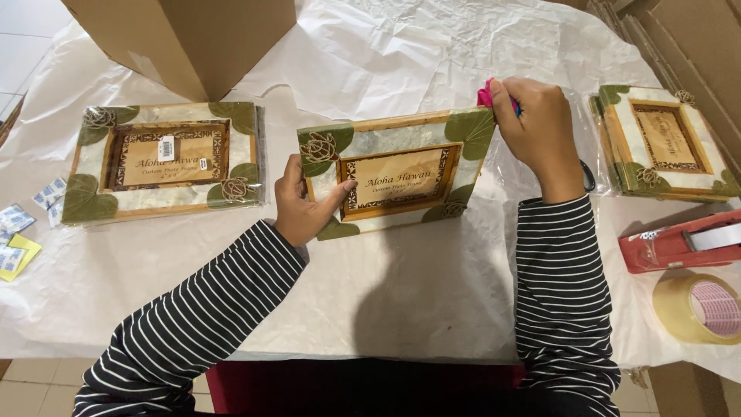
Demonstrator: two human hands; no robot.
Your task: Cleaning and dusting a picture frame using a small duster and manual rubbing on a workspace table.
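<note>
A photo frame point(401, 174) with green leaf corners and a tan centre panel stands tilted on the white paper in the middle of the view. My left hand point(305, 202) grips its lower left edge, thumb across the front. At the frame's upper right corner, my right hand point(536, 127) is closed on a small pink cloth point(485, 94) and presses it against the corner.
A second frame point(162, 161) in clear wrap lies at left, a third wrapped one point(668, 143) at right. A red tape dispenser point(679, 241) and a roll of clear tape point(698, 307) sit at right. A cardboard box point(189, 38) stands behind. Small packets point(19, 232) lie at far left.
</note>
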